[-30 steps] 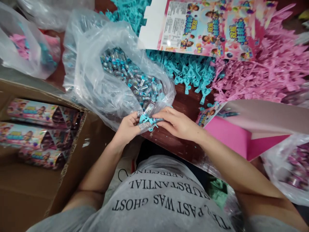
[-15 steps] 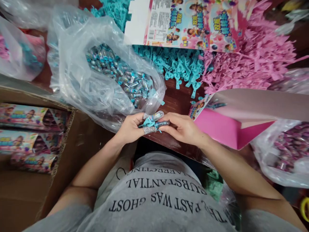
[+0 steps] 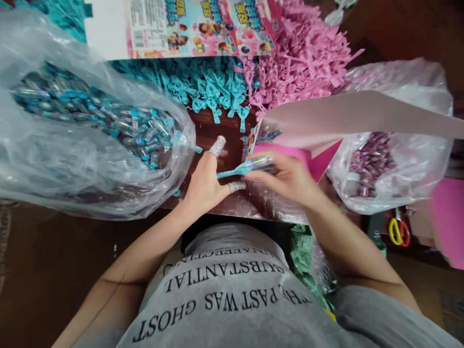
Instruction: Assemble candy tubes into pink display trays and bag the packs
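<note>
In my right hand (image 3: pixel 290 176) is a blue plastic toy piece (image 3: pixel 241 169) with clear candy-filled tubes fitted to it, blurred by motion. Its thin blue end points left, toward my left hand (image 3: pixel 205 181). That hand has its fingers apart, with silvery wrapping on two of them, and holds nothing I can see. Just beyond my right hand stands an open carton (image 3: pixel 326 157) with a pink inside and a raised pale flap. A few blue pieces (image 3: pixel 270 134) show within it.
A clear plastic bag (image 3: pixel 90 186) of blue-capped tubes lies left. Behind are heaps of blue pieces (image 3: pixel 217 87) and pink pieces (image 3: pixel 300 58), partly under a flat printed carton (image 3: pixel 203 29). At right are a bag of purple-pink tubes (image 3: pixel 373 162) and scissors (image 3: pixel 398 232).
The view has swung right. My left hand has let go of the blue toy piece and spread its fingers. My right hand now holds the piece alone, close to the open carton.
</note>
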`<state>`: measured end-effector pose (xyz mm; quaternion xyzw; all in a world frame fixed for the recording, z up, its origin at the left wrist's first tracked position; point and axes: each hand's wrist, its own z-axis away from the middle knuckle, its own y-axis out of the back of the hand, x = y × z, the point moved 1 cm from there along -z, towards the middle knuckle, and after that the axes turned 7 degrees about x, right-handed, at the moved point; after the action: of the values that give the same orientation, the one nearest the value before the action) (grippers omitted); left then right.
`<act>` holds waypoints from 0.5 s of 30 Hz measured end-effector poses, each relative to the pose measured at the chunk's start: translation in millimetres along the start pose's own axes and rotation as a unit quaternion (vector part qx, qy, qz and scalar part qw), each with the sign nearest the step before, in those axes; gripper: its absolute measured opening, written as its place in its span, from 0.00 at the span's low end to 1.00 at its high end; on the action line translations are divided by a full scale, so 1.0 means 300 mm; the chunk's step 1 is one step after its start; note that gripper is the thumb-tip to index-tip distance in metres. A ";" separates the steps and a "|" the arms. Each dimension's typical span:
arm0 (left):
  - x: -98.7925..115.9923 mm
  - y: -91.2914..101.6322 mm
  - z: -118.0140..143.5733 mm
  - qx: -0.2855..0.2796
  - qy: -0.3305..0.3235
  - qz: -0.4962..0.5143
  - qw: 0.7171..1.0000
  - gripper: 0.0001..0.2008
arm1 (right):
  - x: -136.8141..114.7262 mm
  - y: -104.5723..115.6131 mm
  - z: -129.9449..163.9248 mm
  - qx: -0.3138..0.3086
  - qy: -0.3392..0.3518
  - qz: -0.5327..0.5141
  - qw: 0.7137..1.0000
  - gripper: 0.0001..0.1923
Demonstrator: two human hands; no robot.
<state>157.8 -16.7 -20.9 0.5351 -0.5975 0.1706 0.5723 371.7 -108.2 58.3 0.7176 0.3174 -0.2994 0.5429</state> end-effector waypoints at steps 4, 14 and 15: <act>-0.004 -0.105 -0.050 -0.018 -0.083 -0.103 0.991 0.58 | 0.093 0.179 -0.008 0.067 0.003 0.175 0.982 0.16; 0.041 -0.253 -0.071 -0.115 -0.084 -0.203 0.969 0.43 | 0.249 0.203 -0.119 -0.064 0.034 0.267 0.961 0.13; 0.043 -0.254 -0.070 -0.116 -0.081 -0.203 0.969 0.43 | 0.253 0.199 -0.124 -0.066 0.032 0.255 0.964 0.13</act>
<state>234.9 -33.4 -34.8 0.5875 -0.5362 -0.0638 0.6028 468.6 -74.8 43.3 0.7462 0.1603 -0.1063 0.6373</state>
